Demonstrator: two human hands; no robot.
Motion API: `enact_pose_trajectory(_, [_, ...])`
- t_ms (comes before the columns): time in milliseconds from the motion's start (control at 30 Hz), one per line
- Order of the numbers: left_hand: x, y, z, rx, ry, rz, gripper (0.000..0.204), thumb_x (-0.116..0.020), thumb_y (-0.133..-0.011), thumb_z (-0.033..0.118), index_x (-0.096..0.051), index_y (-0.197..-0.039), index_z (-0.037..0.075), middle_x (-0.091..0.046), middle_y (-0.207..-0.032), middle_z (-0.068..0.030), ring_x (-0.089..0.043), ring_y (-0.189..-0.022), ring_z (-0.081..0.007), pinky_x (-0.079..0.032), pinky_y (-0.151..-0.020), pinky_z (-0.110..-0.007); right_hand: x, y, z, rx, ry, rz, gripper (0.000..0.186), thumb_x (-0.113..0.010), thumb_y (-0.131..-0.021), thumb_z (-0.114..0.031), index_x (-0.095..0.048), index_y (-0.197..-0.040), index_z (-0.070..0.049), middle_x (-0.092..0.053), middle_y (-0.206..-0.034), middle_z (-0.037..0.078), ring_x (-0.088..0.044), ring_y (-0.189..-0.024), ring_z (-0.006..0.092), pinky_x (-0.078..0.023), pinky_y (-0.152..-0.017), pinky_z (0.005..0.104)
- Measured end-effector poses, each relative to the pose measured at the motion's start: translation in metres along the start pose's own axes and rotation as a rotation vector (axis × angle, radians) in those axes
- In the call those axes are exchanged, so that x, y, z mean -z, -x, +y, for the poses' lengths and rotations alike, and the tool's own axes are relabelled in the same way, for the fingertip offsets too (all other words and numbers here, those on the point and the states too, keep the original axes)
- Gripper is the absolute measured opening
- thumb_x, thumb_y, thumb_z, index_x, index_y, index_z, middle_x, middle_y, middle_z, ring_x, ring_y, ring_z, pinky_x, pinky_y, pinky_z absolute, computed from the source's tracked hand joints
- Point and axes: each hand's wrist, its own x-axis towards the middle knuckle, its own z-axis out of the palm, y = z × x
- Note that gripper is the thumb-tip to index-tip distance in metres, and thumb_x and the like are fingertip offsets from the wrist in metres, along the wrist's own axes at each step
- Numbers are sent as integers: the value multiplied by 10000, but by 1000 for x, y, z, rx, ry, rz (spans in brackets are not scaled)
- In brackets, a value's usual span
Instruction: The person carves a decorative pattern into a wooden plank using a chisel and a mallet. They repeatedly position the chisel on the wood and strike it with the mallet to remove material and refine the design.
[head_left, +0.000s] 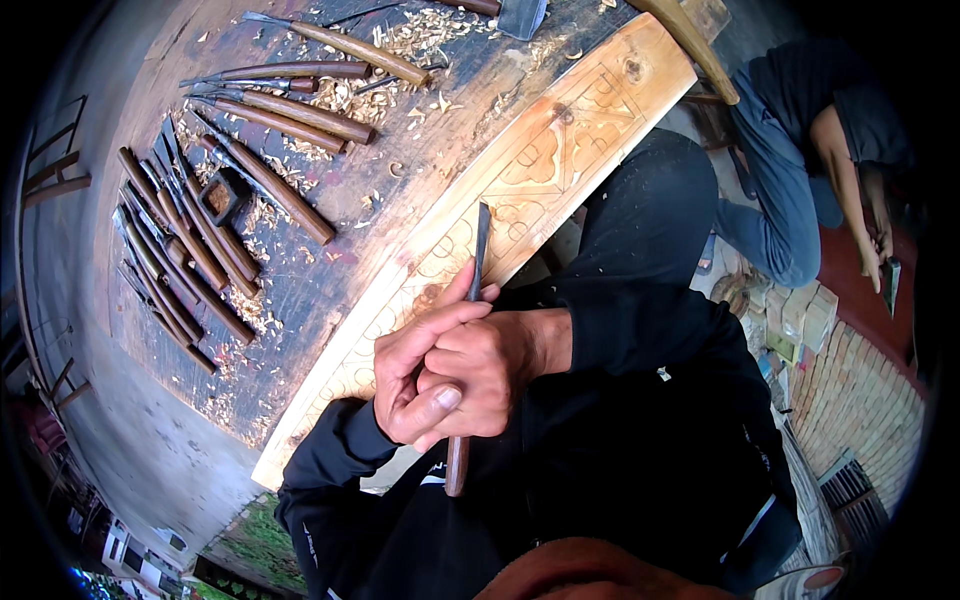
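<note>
Both of my hands are clasped together around one wood chisel, low over the near side of a pale carved board [420, 265]. My right hand [487, 365] is closed in a fist over the chisel's handle [457, 468], whose butt end sticks out below. Pressed against it from the left, my left hand [400, 362] is closed too, with fingers reaching up beside the steel blade [482, 240]. The blade's tip lies over the board, near drawn curved outlines. Farther up, a leaf-like relief [540, 150] is cut into the wood. My grip hides the chisel's middle.
Several wood-handled chisels [285, 190] lie on the dark worktable [390, 150] at left, among shavings and a small dark square block [223, 195]. A wooden handle [690, 50] crosses the board's far end. At right, another person [790, 190] sits holding a blade [891, 285].
</note>
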Motion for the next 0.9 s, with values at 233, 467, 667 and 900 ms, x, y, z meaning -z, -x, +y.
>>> enact_pose_trajectory(233, [-20, 6, -5, -18, 242, 151, 1044, -513, -1039, 737, -415, -1542, -172, -505, -1554, -367, -624, -1365, -421, -461, -1172, -490, 37, -21, -3, -33, 24, 2, 483, -827, -923, -331, -497, -669, -88, -467, -642, 10, -495, -541, 152, -343, -492, 310])
enact_pose_trajectory(467, [-33, -9, 4, -212, -527, 146, 249, -728, -983, 183, -752, -1125, -19, -778, -1137, -212, -777, -1006, -360, -600, -910, -410, 55, -22, -16, 129, 196, 73, 491, -822, -928, -300, -470, -662, -84, -532, -632, 51, -473, -510, 135, -305, -484, 287])
enact_pose_trajectory(667, [-34, -34, 18, -366, -1141, 290, 354, -889, -790, 131, -775, -1113, 43, -772, -1194, -124, -750, -1096, -343, -600, -903, -415, 78, -24, -12, 113, 259, 50, 478, -827, -939, -281, -491, -688, -52, -604, -685, 107, -530, -529, 168, -338, -468, 289])
enact_pose_trajectory(900, [-25, -81, 14, -358, -1264, 344, 379, -858, -826, 107, -764, -1192, 74, -752, -1264, -120, -721, -1163, -356, -596, -937, -431, 106, -22, 2, -58, 304, 79, 411, -767, -970, -172, -469, -717, -45, -666, -748, 136, -583, -526, 203, -418, -451, 324])
